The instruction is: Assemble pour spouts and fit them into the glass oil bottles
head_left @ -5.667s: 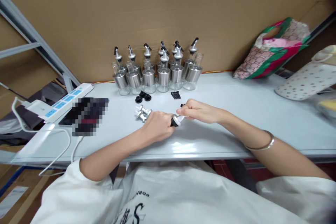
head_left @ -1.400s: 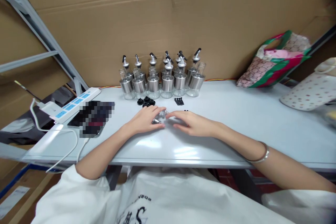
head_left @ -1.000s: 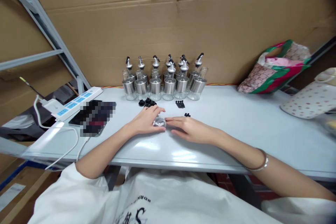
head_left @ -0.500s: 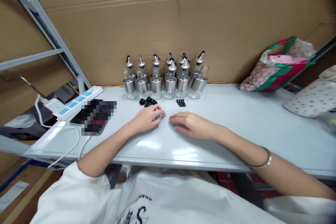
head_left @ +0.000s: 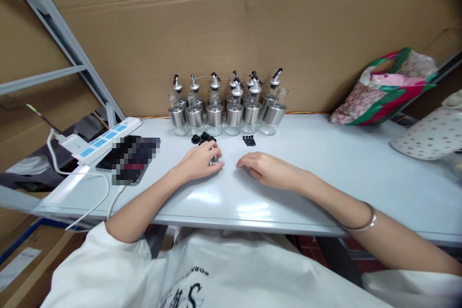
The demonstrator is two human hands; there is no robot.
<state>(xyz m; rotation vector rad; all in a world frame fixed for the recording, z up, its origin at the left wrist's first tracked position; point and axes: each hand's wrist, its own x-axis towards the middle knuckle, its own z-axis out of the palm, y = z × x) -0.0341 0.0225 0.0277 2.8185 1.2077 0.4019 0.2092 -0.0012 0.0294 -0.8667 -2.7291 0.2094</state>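
Note:
My left hand (head_left: 199, 161) rests on the table with thumb and fingers curved round small silver parts (head_left: 215, 158), mostly covered by the hand. Several black stoppers (head_left: 204, 138) lie just behind its fingers. To the right, my right hand (head_left: 269, 169) is palm down with fingers slightly bent and nothing visible in it. A little row of black flip caps (head_left: 249, 141) lies beyond its fingertips. Behind these stand glass bottles with steel sleeves (head_left: 234, 116); the front row is partly without tops, and others carry silver pourers with black flaps (head_left: 215, 82).
A white power strip (head_left: 108, 140) and dark phones (head_left: 134, 161) with white cables lie at the left. On the right are a patterned bag (head_left: 375, 94) and a white dotted item (head_left: 420, 137). Cardboard (head_left: 306, 38) stands behind the grey table (head_left: 325, 163).
My left thumb and fingers have drawn the small silver parts slightly left. The right hand has shifted a little away to the right, its fingers more bent.

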